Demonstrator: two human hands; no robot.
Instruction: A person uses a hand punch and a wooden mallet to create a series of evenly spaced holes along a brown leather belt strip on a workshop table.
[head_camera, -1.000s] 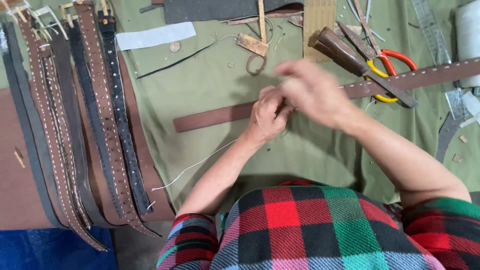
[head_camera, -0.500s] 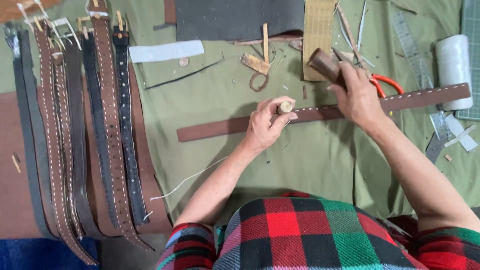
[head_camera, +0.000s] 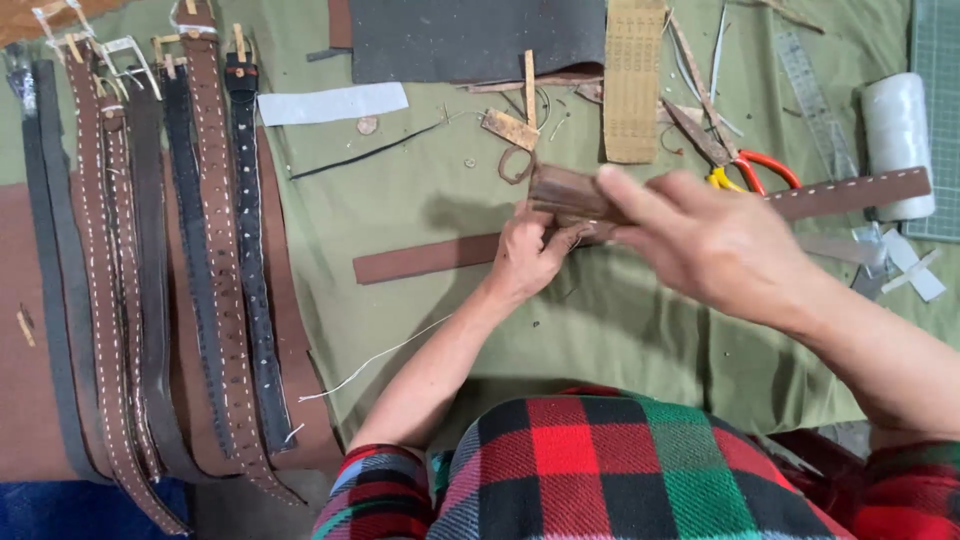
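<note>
On the green cloth (head_camera: 420, 200), the long brown leather strap (head_camera: 430, 257) is pinched by the left hand (head_camera: 530, 255) while a brown wooden mallet (head_camera: 570, 192) is gripped by the right hand (head_camera: 715, 245), so fingers could be struck if aim slips.

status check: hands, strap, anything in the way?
Left hand presses brown leather strap flat. Right hand grips wooden mallet above it. Scissors lie beside the strap.

Finished belts (head_camera: 150, 280), orange-handled scissors (head_camera: 765, 165), white thread spool (head_camera: 897, 140), ruler (head_camera: 812, 95)
</note>
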